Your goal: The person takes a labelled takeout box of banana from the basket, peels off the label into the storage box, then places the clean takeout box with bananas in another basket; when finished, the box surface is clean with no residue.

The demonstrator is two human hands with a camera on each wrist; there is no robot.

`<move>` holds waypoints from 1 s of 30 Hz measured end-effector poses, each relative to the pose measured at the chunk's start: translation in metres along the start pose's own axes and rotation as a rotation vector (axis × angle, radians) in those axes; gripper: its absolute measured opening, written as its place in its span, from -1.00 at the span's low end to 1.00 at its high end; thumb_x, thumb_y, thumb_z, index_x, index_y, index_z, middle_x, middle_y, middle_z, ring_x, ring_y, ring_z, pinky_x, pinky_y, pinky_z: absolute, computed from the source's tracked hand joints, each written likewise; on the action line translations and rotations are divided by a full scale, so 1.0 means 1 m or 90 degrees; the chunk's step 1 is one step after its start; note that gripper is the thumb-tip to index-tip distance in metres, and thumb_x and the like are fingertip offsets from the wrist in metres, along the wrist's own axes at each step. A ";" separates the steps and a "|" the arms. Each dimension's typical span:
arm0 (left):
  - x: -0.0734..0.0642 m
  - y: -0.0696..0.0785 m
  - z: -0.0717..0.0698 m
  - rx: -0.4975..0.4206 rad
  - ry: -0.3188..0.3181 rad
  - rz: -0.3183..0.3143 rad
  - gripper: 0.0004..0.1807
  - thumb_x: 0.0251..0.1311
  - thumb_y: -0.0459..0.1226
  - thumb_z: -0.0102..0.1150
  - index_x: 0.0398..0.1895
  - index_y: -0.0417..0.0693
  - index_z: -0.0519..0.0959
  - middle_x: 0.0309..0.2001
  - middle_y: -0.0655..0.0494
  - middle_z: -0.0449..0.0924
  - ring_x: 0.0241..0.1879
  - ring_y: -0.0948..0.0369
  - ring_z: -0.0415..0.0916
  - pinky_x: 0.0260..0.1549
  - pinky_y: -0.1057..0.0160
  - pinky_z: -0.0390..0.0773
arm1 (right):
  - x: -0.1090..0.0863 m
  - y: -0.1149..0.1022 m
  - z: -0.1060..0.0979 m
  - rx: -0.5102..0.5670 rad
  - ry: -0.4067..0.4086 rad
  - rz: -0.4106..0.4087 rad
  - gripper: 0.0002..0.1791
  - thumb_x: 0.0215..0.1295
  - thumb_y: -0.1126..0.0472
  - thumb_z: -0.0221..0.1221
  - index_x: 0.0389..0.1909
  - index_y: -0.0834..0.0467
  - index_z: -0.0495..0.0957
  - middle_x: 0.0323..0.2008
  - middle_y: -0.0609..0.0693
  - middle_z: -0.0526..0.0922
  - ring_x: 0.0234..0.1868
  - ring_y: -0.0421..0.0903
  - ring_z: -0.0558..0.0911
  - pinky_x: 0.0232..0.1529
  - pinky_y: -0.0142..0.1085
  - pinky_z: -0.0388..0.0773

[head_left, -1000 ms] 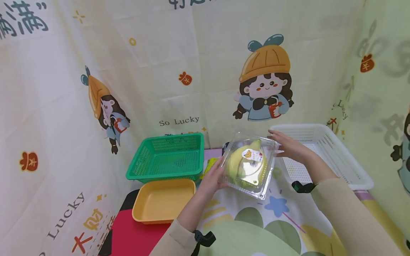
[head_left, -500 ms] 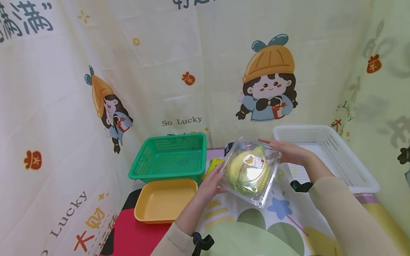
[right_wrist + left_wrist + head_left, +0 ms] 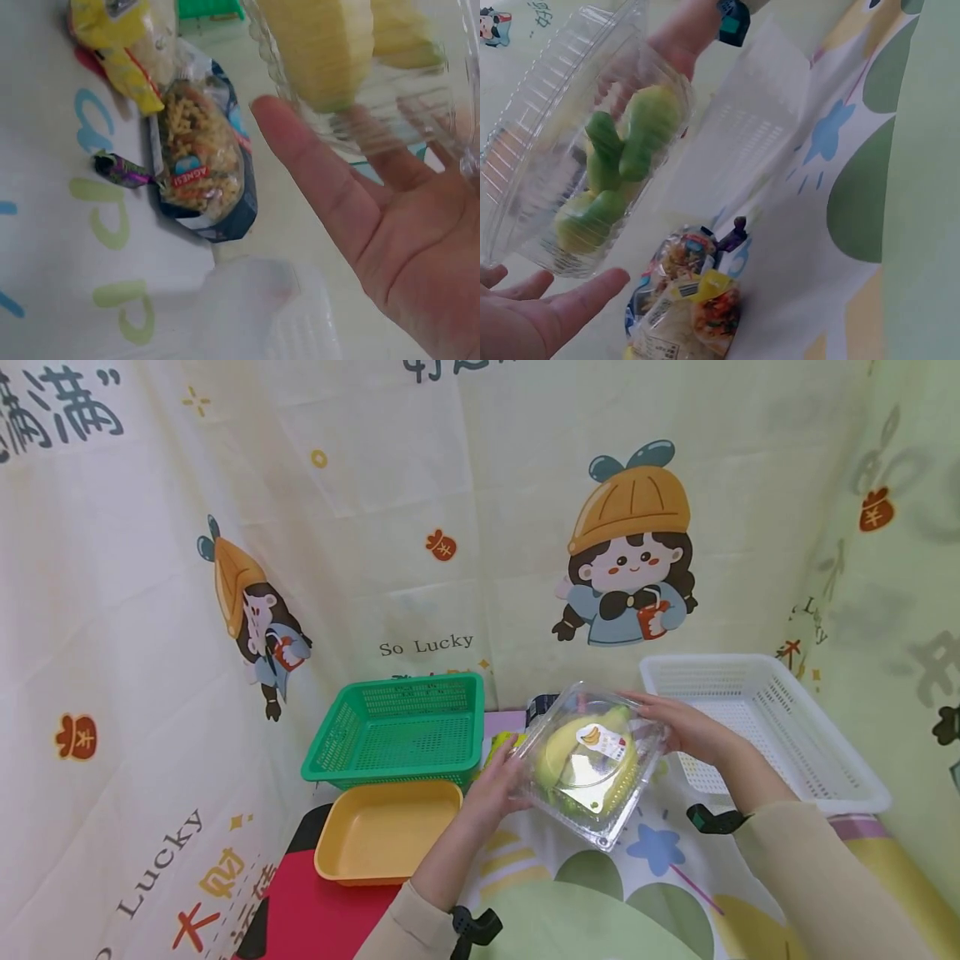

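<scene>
A clear plastic clamshell box (image 3: 600, 822) with bananas (image 3: 558, 752) inside is held up, tilted, above the table. A white label with a banana picture sits on its lid. My left hand (image 3: 491, 789) holds the box's left side; in the left wrist view its fingers (image 3: 589, 304) reach along the box's lower edge. At the upper right corner, my right hand (image 3: 686, 727) grips the box. The right wrist view shows one digit (image 3: 300, 146) extended beside the box and other fingers seen partly through the clear plastic.
A green basket (image 3: 315, 772) stands at the back left, with a yellow bin (image 3: 386, 831) in front. A white basket (image 3: 847, 777) is at the right. Beyond the box lie an Agnesi pasta bag (image 3: 199, 150), a yellow packet (image 3: 131, 45) and a small purple wrapper (image 3: 124, 171).
My right hand has closed in from the box's upper right edge onto its corner. The box has turned slightly and sits a little lower. My left hand keeps its hold.
</scene>
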State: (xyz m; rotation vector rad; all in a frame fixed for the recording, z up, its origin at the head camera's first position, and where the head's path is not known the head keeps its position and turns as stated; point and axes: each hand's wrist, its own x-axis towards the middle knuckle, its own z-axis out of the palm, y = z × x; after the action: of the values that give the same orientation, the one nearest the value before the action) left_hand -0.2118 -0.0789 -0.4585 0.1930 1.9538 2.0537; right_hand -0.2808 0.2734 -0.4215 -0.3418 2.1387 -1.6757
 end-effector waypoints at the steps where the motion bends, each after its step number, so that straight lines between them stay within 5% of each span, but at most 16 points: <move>1: 0.001 0.001 0.000 -0.017 0.014 -0.004 -0.25 0.34 0.15 0.05 0.55 0.36 0.08 0.47 -0.09 0.21 0.13 -0.03 0.54 -0.08 0.01 0.69 | -0.002 0.001 0.001 0.000 0.013 0.002 -0.37 0.47 -0.19 -0.05 0.51 -0.19 0.14 0.39 0.08 0.29 0.09 0.07 0.54 -0.08 -0.06 0.66; 5: 0.003 0.005 -0.004 -0.051 0.043 0.022 -0.29 0.44 0.03 -0.04 0.58 0.20 0.02 0.52 -0.15 0.09 0.31 -0.18 0.37 0.06 -0.13 0.58 | -0.013 0.003 0.005 0.010 0.068 0.005 -0.26 0.47 -0.23 -0.07 0.57 -0.13 0.00 0.51 0.22 0.06 0.26 0.24 0.39 -0.05 -0.05 0.67; 10: 0.001 0.005 -0.011 -0.022 0.060 0.066 -0.32 0.49 0.02 -0.13 0.59 0.24 -0.04 0.58 -0.03 -0.02 0.51 -0.18 0.03 0.22 -0.21 0.42 | -0.028 0.005 0.017 0.039 0.136 -0.009 -0.22 0.48 -0.27 -0.12 0.59 -0.12 -0.10 0.57 0.24 -0.14 0.39 0.42 0.22 -0.06 -0.04 0.69; 21: -0.002 0.000 -0.002 0.006 0.128 0.061 -0.25 0.33 0.25 -0.04 0.54 0.52 -0.02 0.58 0.18 -0.01 0.51 -0.06 0.07 0.30 -0.17 0.37 | -0.043 0.008 0.073 0.080 0.304 -0.010 -0.22 0.46 -0.32 -0.15 0.59 -0.18 -0.13 0.57 0.20 -0.05 0.10 0.05 0.51 -0.16 -0.10 0.72; 30: 0.002 0.001 0.005 0.005 0.117 0.054 -0.30 0.42 0.22 -0.20 0.56 0.52 -0.11 0.61 0.22 -0.18 0.57 -0.03 -0.14 0.43 -0.21 0.12 | -0.043 0.011 0.105 0.151 0.328 -0.006 -0.20 0.44 -0.32 -0.12 0.59 -0.24 -0.16 0.59 0.10 -0.15 0.26 0.14 0.39 -0.12 -0.14 0.71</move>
State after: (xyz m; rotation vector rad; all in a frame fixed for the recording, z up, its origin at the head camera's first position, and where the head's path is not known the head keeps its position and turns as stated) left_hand -0.2122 -0.0736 -0.4574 0.0944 2.0940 2.1873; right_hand -0.1946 0.2032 -0.4459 0.1719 2.2329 -2.1768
